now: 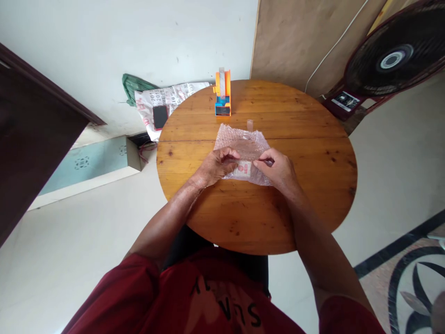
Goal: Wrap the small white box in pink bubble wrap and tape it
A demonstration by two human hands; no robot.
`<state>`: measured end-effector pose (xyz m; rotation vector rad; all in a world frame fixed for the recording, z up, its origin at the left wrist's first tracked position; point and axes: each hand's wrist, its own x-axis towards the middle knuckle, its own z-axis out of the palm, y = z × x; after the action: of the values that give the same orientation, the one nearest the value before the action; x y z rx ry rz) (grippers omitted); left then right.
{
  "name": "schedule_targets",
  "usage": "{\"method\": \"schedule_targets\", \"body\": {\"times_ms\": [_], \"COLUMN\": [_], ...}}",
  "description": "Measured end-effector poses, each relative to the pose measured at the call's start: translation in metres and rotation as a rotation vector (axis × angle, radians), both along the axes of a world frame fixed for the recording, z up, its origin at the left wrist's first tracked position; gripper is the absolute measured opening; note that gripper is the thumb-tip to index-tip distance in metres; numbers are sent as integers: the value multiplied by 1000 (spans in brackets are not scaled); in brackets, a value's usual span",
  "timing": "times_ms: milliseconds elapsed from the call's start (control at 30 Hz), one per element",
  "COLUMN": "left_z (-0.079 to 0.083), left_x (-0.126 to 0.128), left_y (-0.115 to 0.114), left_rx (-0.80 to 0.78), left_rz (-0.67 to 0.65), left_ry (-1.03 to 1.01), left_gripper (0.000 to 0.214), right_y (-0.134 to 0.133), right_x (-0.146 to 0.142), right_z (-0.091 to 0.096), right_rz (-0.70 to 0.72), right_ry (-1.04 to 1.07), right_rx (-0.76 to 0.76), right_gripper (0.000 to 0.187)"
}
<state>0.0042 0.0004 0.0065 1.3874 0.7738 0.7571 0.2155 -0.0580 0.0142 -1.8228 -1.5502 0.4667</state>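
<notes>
Nearest to me is my red shirt (167, 301), with dark letters on its front. Both my arms reach forward over the near edge of the desk (320, 176), which is rounded and made of brown wood with some dark knots.

At about the middle of the desk lies the wrap (225, 137), a pinkish, clear bubble sheet, and both my hands are at its near part. My left grip (219, 166) is narrow: thumb and fingers are pinching the wrap at its left side. My right grip (278, 168) is narrow also, with thumb and finger closed on the wrap at the right side. The two grips are at nearly the same depth, with a small gap between them. In this gap, through the wrap, I see a white packet (243, 169) with a red print; what is in it I cannot tell.

At the far edge of the wrap a short strip (250, 124) of clear tape sticks out over the wood. Farther, a little to the left, the orange and blue tape dispenser (227, 88) stands upright near the far edge of the desk, well apart from my hands.

Beyond the desk on the far left, a phone (160, 117) lies on a printed white sheet (179, 94), beside a green bag (136, 86). On the far right is a large dark fan (375, 69). Behind is the white wall (104, 32).
</notes>
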Motion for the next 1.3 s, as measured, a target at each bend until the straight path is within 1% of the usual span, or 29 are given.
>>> {"method": "schedule_targets", "body": {"times_ms": [100,167,267,400,533,700,900,1067,1167,1300], "left_z": [0,1,4,7,6,4,4,4,3,4], "left_x": [0,0,0,1,1,0,0,1,2,2], "left_y": [0,0,-2,-3,-2,-1,-1,0,0,-1], "left_rx": [12,-3,-15,-29,-26,-8,-15,-8,4,23], "left_rz": [3,-13,-16,5,-6,-9,-11,-28,-26,-6], "left_ry": [5,22,37,24,-5,5,0,-7,2,54], "left_gripper": [27,26,25,25,23,25,26,28,30,30], "right_y": [-1,-1,-3,-7,-11,-11,-10,-10,-10,-9], "right_x": [-2,-4,-7,-11,-14,-16,-16,-15,-15,-15], "right_z": [-2,-2,1,9,12,8,6,7,7,7], "right_rz": [23,60,167,315,406,481,517,548,556,565], "right_ry": [-16,-93,-244,-354,-368,-344,-370,-371,-358,-361], "right_rx": [61,148,296,388,459,455,414,412,374,361], "right_gripper": [15,11,4,18,25,28,30,30,31,32]}}
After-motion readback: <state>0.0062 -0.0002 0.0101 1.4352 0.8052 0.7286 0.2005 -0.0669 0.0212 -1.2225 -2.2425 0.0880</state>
